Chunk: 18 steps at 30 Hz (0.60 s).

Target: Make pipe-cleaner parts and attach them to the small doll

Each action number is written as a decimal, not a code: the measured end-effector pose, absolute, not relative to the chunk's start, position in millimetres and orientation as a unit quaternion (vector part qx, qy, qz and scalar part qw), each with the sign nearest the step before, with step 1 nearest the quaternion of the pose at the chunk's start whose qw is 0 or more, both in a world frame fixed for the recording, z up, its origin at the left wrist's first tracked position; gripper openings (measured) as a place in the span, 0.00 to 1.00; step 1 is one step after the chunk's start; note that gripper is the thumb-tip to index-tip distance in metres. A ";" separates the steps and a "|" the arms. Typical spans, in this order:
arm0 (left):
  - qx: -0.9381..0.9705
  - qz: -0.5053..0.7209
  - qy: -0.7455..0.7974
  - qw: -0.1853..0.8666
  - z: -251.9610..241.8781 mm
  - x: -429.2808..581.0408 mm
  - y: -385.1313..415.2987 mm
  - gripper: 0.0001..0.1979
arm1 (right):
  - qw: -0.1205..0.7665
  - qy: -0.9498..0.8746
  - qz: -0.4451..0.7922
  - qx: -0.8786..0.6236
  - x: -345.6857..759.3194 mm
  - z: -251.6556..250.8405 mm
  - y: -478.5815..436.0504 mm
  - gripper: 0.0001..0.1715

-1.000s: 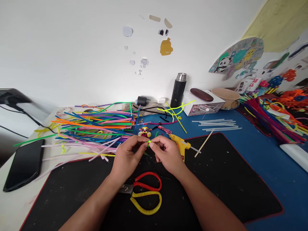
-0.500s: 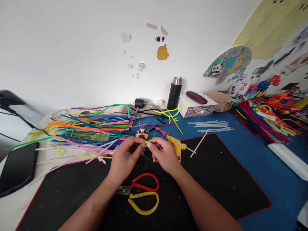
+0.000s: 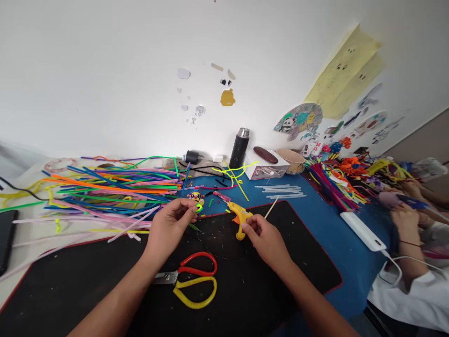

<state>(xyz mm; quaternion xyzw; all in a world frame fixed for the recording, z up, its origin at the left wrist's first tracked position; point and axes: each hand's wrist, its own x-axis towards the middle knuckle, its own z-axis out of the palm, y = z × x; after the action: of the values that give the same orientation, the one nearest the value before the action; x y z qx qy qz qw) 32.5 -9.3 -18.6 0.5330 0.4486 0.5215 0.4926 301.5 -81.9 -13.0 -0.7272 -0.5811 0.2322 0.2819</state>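
While unreadable, carton [image 3: 310, 149] label red-on-white.

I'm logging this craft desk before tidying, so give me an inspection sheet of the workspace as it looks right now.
Surface: black mat with a red edge, flecked with scraps, on a blue table cover.
Job's things: small green pipe-cleaner piece; yellow glue gun.
Clutter: pile of coloured pipe cleaners, red and yellow scissors, small figurine, clear glue sticks, black flask, second pipe-cleaner pile.
Hands: left hand pinches the green piece; right hand beside the glue gun's handle, contact unclear.
Cables: black cable far left; white cable from a white power bank.
Surroundings: white wall with stickers; another person's hands at right.
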 end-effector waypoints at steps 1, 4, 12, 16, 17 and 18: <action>0.534 0.523 0.450 0.489 -18.3 32.5 -9.2 0.21 | 0.249 -0.588 0.216 -0.739 301.0 -11.7 -81.1 0.18; 0.537 0.526 0.450 0.483 -18.4 31.7 -8.4 0.21 | 0.175 -0.598 0.176 -0.762 291.2 -7.4 -74.1 0.18; 0.533 0.532 0.430 0.497 -20.9 29.3 -6.4 0.17 | 0.110 -0.600 0.144 -0.779 277.0 -11.0 -60.1 0.11; 0.550 0.528 0.427 0.487 -20.8 30.5 -8.7 0.14 | 0.160 -0.586 0.156 -0.779 279.7 -15.9 -57.7 0.11; 0.555 0.525 0.427 0.484 -20.6 30.5 -9.3 0.13 | 0.182 -0.581 0.165 -0.776 280.2 -17.2 -57.4 0.11; 0.560 0.522 0.428 0.481 -20.3 30.4 -9.8 0.13 | 0.203 -0.575 0.176 -0.773 280.8 -18.6 -57.3 0.11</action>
<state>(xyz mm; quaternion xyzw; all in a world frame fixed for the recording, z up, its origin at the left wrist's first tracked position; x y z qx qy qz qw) 30.4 -9.8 -20.3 0.5596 0.4278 0.5222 0.4807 280.8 -57.3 -18.6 -0.7728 -0.5751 0.1757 0.2030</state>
